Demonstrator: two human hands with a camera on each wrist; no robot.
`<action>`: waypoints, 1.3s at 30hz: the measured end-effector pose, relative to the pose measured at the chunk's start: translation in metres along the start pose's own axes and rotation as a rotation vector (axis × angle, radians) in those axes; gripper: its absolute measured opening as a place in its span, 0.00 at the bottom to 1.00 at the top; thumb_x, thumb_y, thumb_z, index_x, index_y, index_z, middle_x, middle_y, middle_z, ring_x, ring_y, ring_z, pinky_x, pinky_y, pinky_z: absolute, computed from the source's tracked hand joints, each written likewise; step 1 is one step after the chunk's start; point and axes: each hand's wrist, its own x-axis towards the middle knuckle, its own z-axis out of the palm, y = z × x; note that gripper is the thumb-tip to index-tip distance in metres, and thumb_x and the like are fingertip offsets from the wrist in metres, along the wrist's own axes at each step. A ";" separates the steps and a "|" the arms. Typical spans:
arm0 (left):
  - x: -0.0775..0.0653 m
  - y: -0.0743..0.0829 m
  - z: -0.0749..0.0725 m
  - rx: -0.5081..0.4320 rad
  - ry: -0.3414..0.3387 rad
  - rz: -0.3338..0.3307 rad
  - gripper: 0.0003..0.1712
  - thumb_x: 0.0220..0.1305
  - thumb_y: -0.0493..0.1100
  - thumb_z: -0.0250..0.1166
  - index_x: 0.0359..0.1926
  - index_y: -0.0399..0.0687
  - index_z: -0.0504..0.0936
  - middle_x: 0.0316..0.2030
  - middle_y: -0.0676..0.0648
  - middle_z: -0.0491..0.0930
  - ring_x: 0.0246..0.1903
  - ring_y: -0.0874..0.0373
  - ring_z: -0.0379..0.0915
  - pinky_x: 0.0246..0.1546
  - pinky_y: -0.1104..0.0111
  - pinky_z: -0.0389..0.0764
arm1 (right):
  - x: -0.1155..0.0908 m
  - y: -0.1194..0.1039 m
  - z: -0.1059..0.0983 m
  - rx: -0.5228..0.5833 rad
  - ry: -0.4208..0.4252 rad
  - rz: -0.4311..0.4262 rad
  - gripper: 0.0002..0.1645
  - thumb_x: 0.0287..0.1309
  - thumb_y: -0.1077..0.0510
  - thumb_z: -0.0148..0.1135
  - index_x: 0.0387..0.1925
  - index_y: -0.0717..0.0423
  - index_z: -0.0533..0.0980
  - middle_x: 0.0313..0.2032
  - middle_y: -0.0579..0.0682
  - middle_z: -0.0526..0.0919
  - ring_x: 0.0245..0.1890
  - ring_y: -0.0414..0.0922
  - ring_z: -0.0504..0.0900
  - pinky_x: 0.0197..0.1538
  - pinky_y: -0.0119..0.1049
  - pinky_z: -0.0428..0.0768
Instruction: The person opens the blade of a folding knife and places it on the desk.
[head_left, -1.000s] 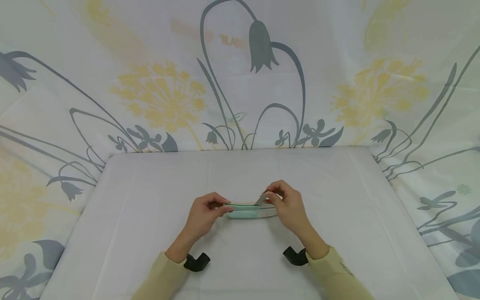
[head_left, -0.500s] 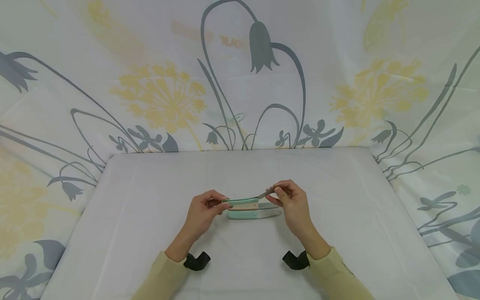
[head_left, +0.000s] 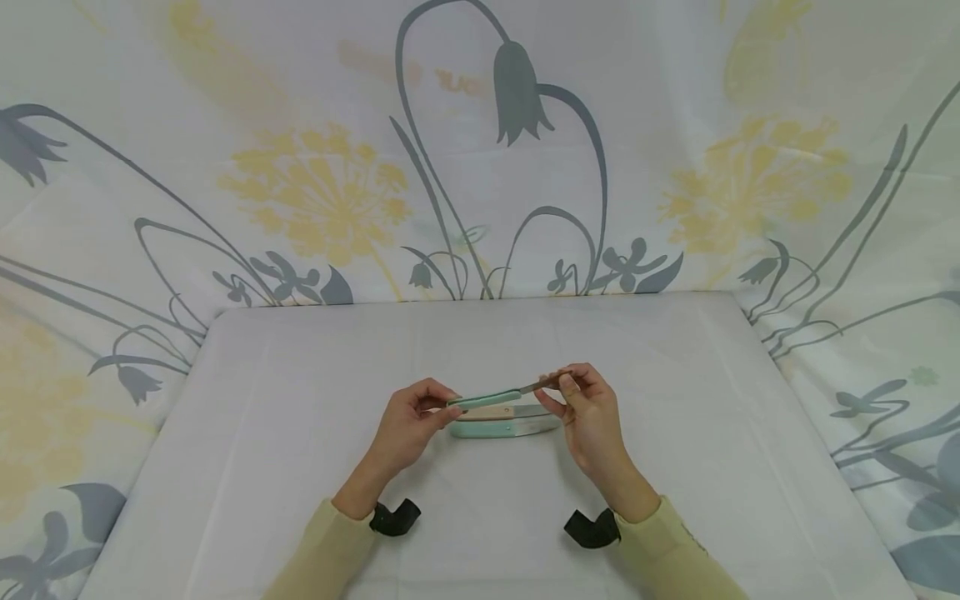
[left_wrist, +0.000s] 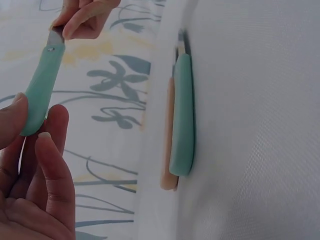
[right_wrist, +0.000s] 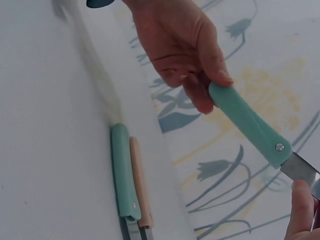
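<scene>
Between both hands, lifted off the table, is a folding knife with a mint-green handle [right_wrist: 250, 125] and its blade [right_wrist: 298, 169] swung out. My left hand [head_left: 407, 423] pinches the butt end of the handle between thumb and fingers. The blade is pinched by my right hand [head_left: 592, 417], whose fingers hide the tip. Just below the held knife, two more opened knives lie side by side on the table: a mint-green knife [left_wrist: 183, 115] nearer me and a beige-handled knife [left_wrist: 169, 135] beyond it. Their blades point right in the head view.
A white cloth covers the table [head_left: 300, 358]. Behind it and at both sides hangs a floral curtain [head_left: 337, 192]. Black curved pieces [head_left: 396, 517] sit at both wrists, by the sleeves.
The held green knife has risen from over the beige knife, uncovering it. My right hand has shifted slightly right with the blade, which now lies nearly in line with the handle.
</scene>
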 end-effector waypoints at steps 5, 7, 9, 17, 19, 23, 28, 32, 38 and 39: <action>0.001 0.001 0.002 0.083 0.011 -0.061 0.06 0.60 0.32 0.71 0.38 0.40 0.83 0.40 0.45 0.84 0.41 0.59 0.79 0.34 0.72 0.78 | 0.000 0.000 0.000 0.044 0.016 0.004 0.03 0.70 0.63 0.57 0.37 0.55 0.76 0.39 0.52 0.81 0.43 0.45 0.84 0.50 0.44 0.81; 0.000 0.007 0.003 0.093 0.010 -0.069 0.06 0.60 0.31 0.71 0.38 0.39 0.83 0.40 0.44 0.84 0.40 0.58 0.79 0.34 0.72 0.78 | 0.000 0.000 0.000 0.049 0.019 0.005 0.04 0.70 0.64 0.56 0.37 0.55 0.76 0.39 0.52 0.81 0.43 0.44 0.84 0.50 0.44 0.81; -0.002 0.017 0.003 0.095 0.008 -0.073 0.06 0.60 0.30 0.70 0.38 0.37 0.83 0.39 0.44 0.84 0.40 0.58 0.79 0.34 0.72 0.78 | 0.001 0.000 -0.001 0.049 0.021 0.003 0.04 0.71 0.65 0.56 0.38 0.56 0.76 0.39 0.53 0.81 0.43 0.45 0.84 0.49 0.44 0.81; -0.004 0.039 0.003 0.077 0.022 -0.046 0.08 0.59 0.30 0.71 0.40 0.33 0.83 0.38 0.41 0.83 0.39 0.56 0.81 0.34 0.73 0.79 | 0.008 -0.002 -0.003 -0.002 0.057 0.008 0.06 0.69 0.68 0.57 0.39 0.56 0.78 0.40 0.52 0.82 0.42 0.45 0.84 0.50 0.46 0.81; -0.003 0.038 0.003 0.069 0.033 -0.043 0.08 0.60 0.29 0.70 0.41 0.32 0.83 0.39 0.40 0.83 0.39 0.55 0.82 0.34 0.73 0.80 | 0.009 -0.002 -0.004 -0.037 0.074 0.017 0.06 0.69 0.69 0.57 0.38 0.57 0.78 0.39 0.51 0.82 0.41 0.45 0.84 0.50 0.47 0.81; 0.000 0.025 0.000 0.046 0.054 -0.050 0.09 0.61 0.29 0.69 0.43 0.32 0.83 0.41 0.39 0.82 0.39 0.55 0.82 0.34 0.72 0.81 | 0.012 -0.003 -0.007 -0.152 0.112 0.043 0.05 0.66 0.70 0.60 0.38 0.60 0.78 0.36 0.50 0.83 0.38 0.44 0.85 0.48 0.47 0.82; 0.008 -0.001 -0.006 0.078 0.087 -0.024 0.10 0.61 0.32 0.70 0.45 0.36 0.84 0.43 0.39 0.83 0.37 0.56 0.82 0.31 0.71 0.81 | 0.016 -0.003 -0.013 -0.321 0.127 0.091 0.09 0.63 0.69 0.64 0.43 0.70 0.76 0.34 0.50 0.84 0.36 0.43 0.85 0.45 0.43 0.84; 0.013 -0.008 -0.010 0.119 0.109 -0.009 0.10 0.61 0.36 0.72 0.44 0.41 0.87 0.42 0.43 0.84 0.37 0.55 0.82 0.31 0.71 0.80 | 0.021 -0.001 -0.020 -0.469 0.101 0.114 0.14 0.63 0.68 0.65 0.46 0.75 0.75 0.36 0.52 0.83 0.39 0.47 0.85 0.45 0.39 0.84; 0.023 -0.014 -0.014 0.208 0.086 -0.020 0.09 0.61 0.39 0.73 0.43 0.48 0.89 0.40 0.49 0.85 0.37 0.56 0.82 0.35 0.68 0.80 | 0.032 0.005 -0.033 -0.733 0.060 0.090 0.12 0.62 0.65 0.67 0.44 0.70 0.79 0.38 0.57 0.83 0.39 0.49 0.83 0.43 0.33 0.83; 0.024 -0.015 -0.015 0.224 0.076 -0.023 0.09 0.61 0.39 0.73 0.43 0.48 0.89 0.40 0.50 0.85 0.37 0.56 0.82 0.35 0.68 0.80 | 0.034 0.006 -0.035 -0.778 0.056 0.090 0.12 0.62 0.64 0.68 0.44 0.68 0.80 0.37 0.57 0.83 0.38 0.48 0.83 0.42 0.32 0.83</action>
